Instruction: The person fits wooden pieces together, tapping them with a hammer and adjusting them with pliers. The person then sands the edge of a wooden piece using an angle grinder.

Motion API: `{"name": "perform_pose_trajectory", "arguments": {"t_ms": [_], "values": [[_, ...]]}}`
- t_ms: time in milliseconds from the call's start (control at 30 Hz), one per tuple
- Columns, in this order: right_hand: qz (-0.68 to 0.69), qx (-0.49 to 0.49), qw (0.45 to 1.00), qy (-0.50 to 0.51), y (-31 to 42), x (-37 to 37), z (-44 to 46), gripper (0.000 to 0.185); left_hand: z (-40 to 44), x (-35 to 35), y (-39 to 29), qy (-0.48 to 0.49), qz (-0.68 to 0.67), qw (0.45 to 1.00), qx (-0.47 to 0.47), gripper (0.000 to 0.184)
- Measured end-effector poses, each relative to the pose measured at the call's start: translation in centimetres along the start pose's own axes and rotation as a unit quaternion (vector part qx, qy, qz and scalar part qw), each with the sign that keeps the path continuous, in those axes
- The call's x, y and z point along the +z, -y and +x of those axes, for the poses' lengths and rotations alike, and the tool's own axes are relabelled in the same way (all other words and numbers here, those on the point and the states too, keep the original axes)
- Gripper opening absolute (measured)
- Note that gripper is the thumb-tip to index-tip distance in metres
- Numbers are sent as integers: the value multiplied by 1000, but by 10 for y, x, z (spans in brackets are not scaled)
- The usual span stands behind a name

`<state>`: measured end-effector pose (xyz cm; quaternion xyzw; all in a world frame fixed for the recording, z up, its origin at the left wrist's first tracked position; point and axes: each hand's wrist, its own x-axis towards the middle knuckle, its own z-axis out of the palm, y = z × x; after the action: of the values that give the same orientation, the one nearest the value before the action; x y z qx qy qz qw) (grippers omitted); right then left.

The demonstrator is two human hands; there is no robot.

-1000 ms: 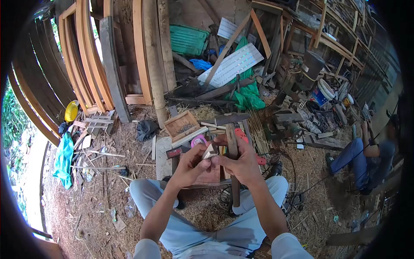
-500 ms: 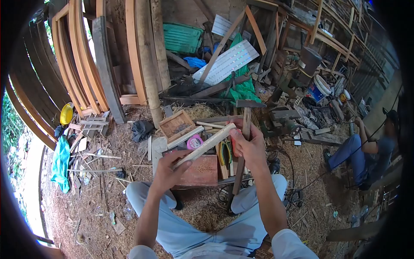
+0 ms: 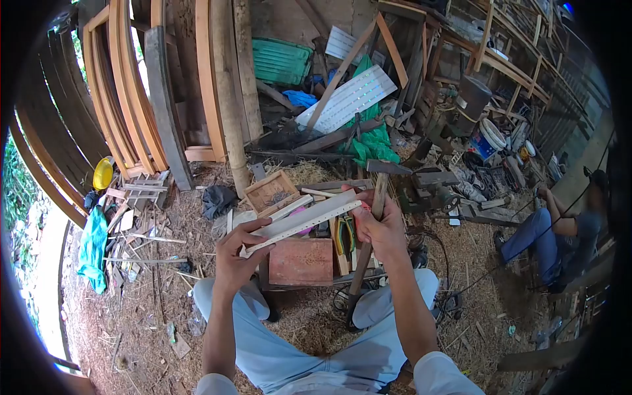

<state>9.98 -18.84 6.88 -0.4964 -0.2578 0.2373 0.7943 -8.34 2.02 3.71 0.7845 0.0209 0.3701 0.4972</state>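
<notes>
A pale wooden strip [image 3: 306, 218] with a row of small dots or holes along its edge spans both hands, tilted up to the right. My left hand [image 3: 238, 255] pinches its lower end between thumb and fingers. Closed around the handle of a hammer [image 3: 388, 168], my right hand [image 3: 383, 227] also meets the strip's upper end. Something red peeks out by that palm, too covered to name. Below the hands is a reddish wooden board [image 3: 301, 262], with yellow-and-black handled pliers [image 3: 341, 238] beside it. The strip partly hides a pink round object.
A wooden tray [image 3: 271, 191] holding small dark pieces, perhaps nails, sits beyond the hands. Wood frames [image 3: 125, 85] lean at the left. A black cable [image 3: 444, 253] lies on the shavings-covered ground. Another person [image 3: 556, 227] sits at the right. A green crate [image 3: 282, 60] stands at the back.
The strip has been rolled, so its broad face and dotted edge now show. My left hand has shifted slightly left, and the pink object is more covered.
</notes>
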Motion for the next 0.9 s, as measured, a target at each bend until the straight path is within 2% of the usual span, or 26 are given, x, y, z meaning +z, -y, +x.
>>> {"name": "perform_pose_trajectory", "arguments": {"t_ms": [100, 167, 367, 500, 600, 667, 700, 767, 800, 833, 900], "values": [[8, -17, 1000, 8, -3, -2, 0, 18, 6, -4, -8, -35, 61, 997, 28, 23], [7, -20, 1000, 8, -2, -1, -1, 18, 12, -8, -13, -74, 212, 967, 116, 27], [-68, -17, 997, 12, 2, 1, -2, 20, 17, -12, -13, -162, 272, 938, 141, 26], [-87, -49, 995, 15, 1, 4, -2, 20, 23, -14, -14, -179, 277, 931, 156, 26], [-89, 1, 996, -15, -4, 2, -3, 19, 23, -13, -1, -160, 220, 950, 155, 25], [-85, 2, 996, -30, -12, 6, -3, 19, 19, -11, 11, -164, -17, 984, 68, 46], [-82, 2, 996, -46, -18, 9, -3, 19, 21, -5, 8, -165, -13, 984, 65, 46], [-74, 6, 996, -53, -31, 12, -2, 19, 33, 17, -3, -244, -235, 939, 54, 68], [-70, 9, 995, -63, -39, 13, -4, 19, 32, 21, -6, -241, -273, 931, -16, 78], [-70, 12, 996, -59, -47, 17, -4, 19, 34, 26, 9, -230, -319, 919, -8, 68], [-159, -53, 978, -125, -65, 23, -3, 16, 31, 38, 20, -190, -382, 898, -112, 57]]}}
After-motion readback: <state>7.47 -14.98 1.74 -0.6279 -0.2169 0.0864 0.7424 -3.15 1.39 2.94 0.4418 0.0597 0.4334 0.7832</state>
